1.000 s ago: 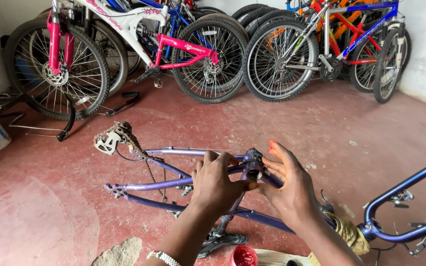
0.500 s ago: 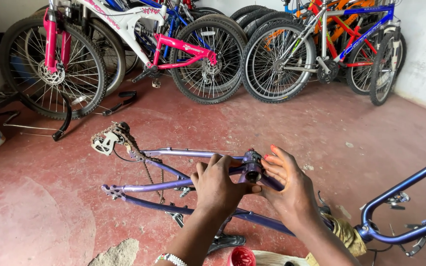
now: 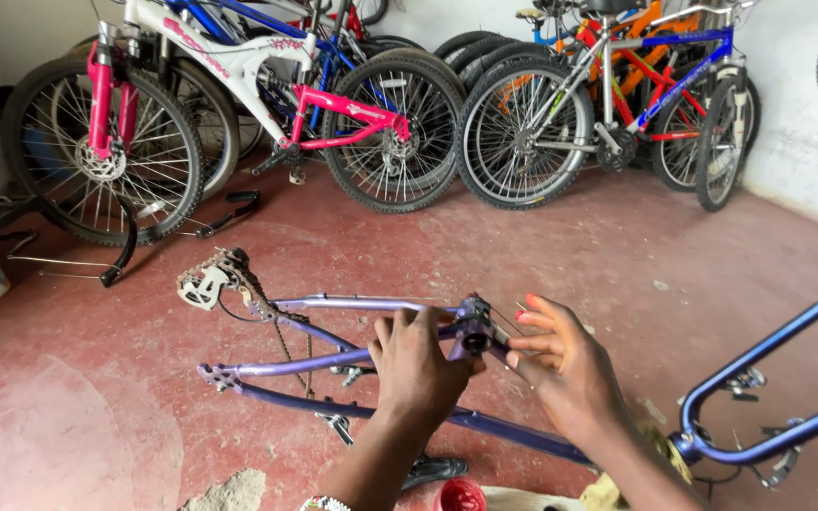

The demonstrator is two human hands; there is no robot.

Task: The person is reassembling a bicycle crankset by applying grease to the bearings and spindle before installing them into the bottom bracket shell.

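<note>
A purple bicycle frame lies on the red floor, its rear derailleur and chain at the far left end. My left hand grips the frame tube just beside the seat clamp. My right hand is at the right side of that clamp, fingers spread, fingertips touching or almost touching it. Whether a small part sits between those fingers cannot be told.
A second blue frame lies at the right. Several bicycles, one white and pink, stand along the back wall. A black mudguard and a stand lie at the left. A small red container sits near my arms.
The view has shifted slightly; both hands stay at the seat clamp. My right hand's fingers have opened and spread a little more.
</note>
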